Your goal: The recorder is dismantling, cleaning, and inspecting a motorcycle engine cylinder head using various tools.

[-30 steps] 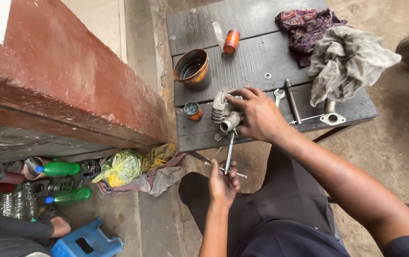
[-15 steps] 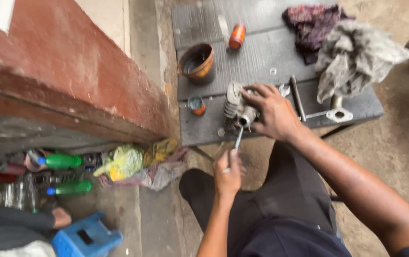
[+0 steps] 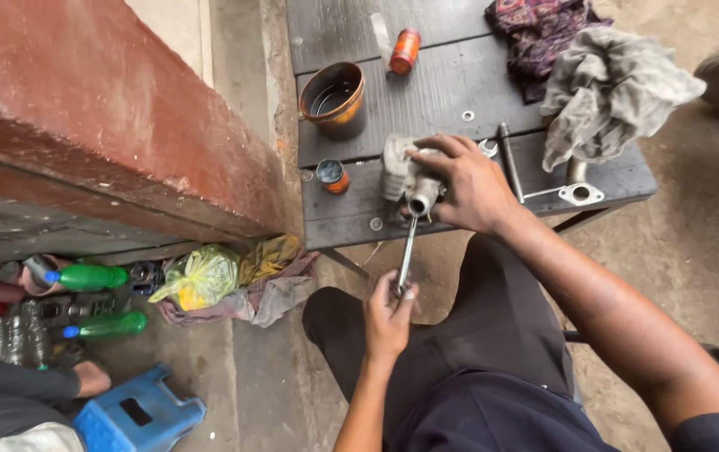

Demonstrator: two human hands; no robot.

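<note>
The right hand clamps a metal part at the bench edge; the left hand, below it, grips a rod entering it (likely heavy, rigid, oily; hold the body).

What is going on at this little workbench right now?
A person steadies a grey metal engine part at the edge of a dark wooden table with the right hand. The left hand holds a slim metal tool whose tip is in the part's round opening. A tin of dark liquid, rags and a spanner lie nearby.
</note>
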